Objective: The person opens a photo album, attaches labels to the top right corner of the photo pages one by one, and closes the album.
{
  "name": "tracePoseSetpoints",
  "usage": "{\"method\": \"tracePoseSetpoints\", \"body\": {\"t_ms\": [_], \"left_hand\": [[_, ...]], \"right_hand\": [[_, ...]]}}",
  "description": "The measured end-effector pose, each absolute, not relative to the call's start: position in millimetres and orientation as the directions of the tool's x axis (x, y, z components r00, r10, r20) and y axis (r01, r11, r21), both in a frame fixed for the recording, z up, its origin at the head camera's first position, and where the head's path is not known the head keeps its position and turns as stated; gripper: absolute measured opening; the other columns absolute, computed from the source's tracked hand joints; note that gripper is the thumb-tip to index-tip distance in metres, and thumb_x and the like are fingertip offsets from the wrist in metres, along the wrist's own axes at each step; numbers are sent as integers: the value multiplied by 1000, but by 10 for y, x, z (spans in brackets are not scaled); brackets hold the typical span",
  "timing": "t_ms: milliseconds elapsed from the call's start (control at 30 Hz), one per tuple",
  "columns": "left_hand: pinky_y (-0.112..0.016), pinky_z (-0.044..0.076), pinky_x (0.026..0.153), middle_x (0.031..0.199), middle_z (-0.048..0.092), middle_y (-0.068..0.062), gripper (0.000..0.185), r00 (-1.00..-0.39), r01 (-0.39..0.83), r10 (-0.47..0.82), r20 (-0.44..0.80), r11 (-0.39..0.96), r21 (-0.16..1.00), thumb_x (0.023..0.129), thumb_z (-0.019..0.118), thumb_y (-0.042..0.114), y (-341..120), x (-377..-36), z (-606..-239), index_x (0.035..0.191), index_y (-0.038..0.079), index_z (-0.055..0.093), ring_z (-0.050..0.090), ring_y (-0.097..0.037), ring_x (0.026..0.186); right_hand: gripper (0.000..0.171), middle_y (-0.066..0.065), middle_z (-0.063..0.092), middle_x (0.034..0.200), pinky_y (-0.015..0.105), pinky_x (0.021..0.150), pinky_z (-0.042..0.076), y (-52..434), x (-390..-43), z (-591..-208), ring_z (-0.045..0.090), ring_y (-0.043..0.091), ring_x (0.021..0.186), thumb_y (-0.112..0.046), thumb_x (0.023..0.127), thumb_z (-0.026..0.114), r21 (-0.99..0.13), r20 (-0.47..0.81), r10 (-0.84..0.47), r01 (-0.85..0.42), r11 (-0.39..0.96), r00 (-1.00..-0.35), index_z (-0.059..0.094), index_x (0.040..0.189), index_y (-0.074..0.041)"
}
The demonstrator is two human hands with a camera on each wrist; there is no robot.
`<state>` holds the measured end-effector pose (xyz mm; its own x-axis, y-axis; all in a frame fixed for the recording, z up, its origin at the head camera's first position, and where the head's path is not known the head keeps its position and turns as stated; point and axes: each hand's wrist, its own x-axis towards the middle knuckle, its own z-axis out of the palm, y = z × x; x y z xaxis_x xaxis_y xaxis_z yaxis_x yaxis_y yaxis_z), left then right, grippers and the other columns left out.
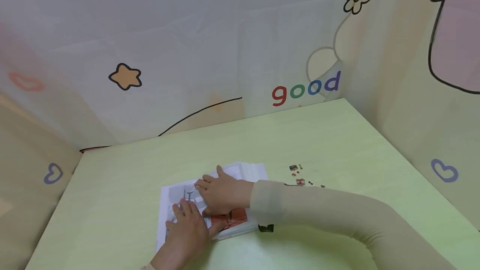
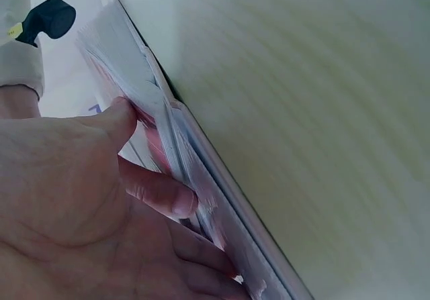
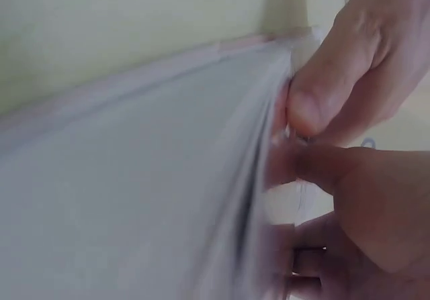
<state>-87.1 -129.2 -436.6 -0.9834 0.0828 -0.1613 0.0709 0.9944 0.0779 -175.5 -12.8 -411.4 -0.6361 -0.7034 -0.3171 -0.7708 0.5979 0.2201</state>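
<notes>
Hands on booklet [image 1: 240,172], near-centre of pale green table [image 1: 337,136]. Left hand [image 1: 189,230] lay on near-left part of open pages, fingers mostly straight, pressing down; seen from left wrist view, thumb [image 2: 117,122] and fingertips [image 2: 178,203] tucked against fanned page edges, pinching a few leaves. Right hand [image 1: 221,195] crossed over from right side in beige sleeve [image 1: 337,216], palm down on middle of pages; right wrist view showed thumb [image 3: 316,98] and a finger nipping a thin sheaf of pages at edge. Printed red-and-grey picture [image 1: 230,218] exposed on near-right page. Scatter of small pieces [image 1: 300,176], red and dark, lay loose on table just right of booklet, well apart from both hands. Small black object [image 1: 266,228] sat touching near-right corner of booklet; what it is, could not tell. Risks judged: thin pages could crease or tear if pinched leaves got pulled while other hand pinned stack; several leaves could lift together, since edges looked fanned and stuck close; sleeve sweeping back right could brush loose pieces and scatter them off far or right edge. Table surface smooth, matt, lightly wood-grained. Enclosed on left, far and right by pale fabric backdrop [image 1: 225,45] printed with star, flower, hearts and word "good".
</notes>
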Motion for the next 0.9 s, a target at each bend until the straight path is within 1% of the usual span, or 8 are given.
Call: {"method": "tracePoseSetpoints", "body": {"t_ms": [200, 400, 567, 667, 767, 833, 900], "left_hand": [[-80, 42, 91, 147, 34, -49, 111, -983, 61, 73, -171, 996, 71, 91, 59, 72, -1307, -881, -4373, 139, -27, 41, 34, -67, 135], [-80, 41, 92, 146, 34, -49, 112, -980, 41, 51, -190, 997, 58, 90, 60, 72, -1284, -907, -4386, 139, -26, 41, 32, -66, 136], [-80, 42, 91, 145, 35, -49, 112, -983, 50, 60, -176, 997, 59, 90, 60, 73, -1287, -896, -4378, 138, -27, 42, 35, -66, 135], [-80, 42, 90, 145, 35, -50, 111, -982, 61, 73, -176, 995, 75, 91, 60, 72, -1286, -892, -4371, 138, -27, 42, 35, -67, 134], [-81, 40, 91, 146, 34, -50, 110, -976, 67, 82, -199, 994, 81, 92, 59, 70, -1287, -897, -4363, 139, -27, 41, 32, -68, 135], [-82, 40, 90, 146, 33, -50, 108, -975, 75, 89, -202, 994, 77, 93, 58, 69, -1295, -895, -4359, 139, -27, 40, 32, -69, 135], [-81, 41, 90, 147, 33, -50, 108, -976, 77, 92, -199, 994, 78, 94, 58, 69, -1303, -893, -4357, 140, -27, 40, 31, -69, 135]], "right_hand": [[83, -3, 36, 165, 55, 122, 23, -137, -1854, -4065, 28, 17, 153, -71, 99, 46, 216, -303, -690, -753, 622, -657, 40, 160, -15], [87, -3, 32, 167, 54, 123, 22, -169, -1932, -4058, 27, 17, 154, -73, 96, 49, 175, -359, -645, -728, 663, -674, 38, 161, -17], [88, -1, 31, 167, 54, 123, 23, -175, -1963, -4097, 26, 18, 154, -74, 96, 49, 158, -358, -647, -726, 669, -673, 37, 162, -16], [86, 1, 31, 168, 53, 122, 24, -158, -1919, -4109, 24, 19, 155, -70, 97, 51, 167, -321, -669, -736, 656, -670, 36, 162, -14], [79, 1, 32, 167, 54, 121, 26, -144, -1837, -4129, 25, 18, 155, -61, 101, 54, 171, -286, -707, -760, 627, -647, 38, 161, -13], [73, -1, 33, 167, 54, 121, 27, -145, -1800, -4147, 26, 17, 154, -56, 103, 53, 177, -283, -723, -775, 606, -630, 39, 161, -13], [70, -2, 34, 166, 55, 121, 27, -142, -1794, -4153, 27, 16, 154, -54, 105, 52, 177, -291, -723, -778, 603, -626, 39, 161, -15]]}}
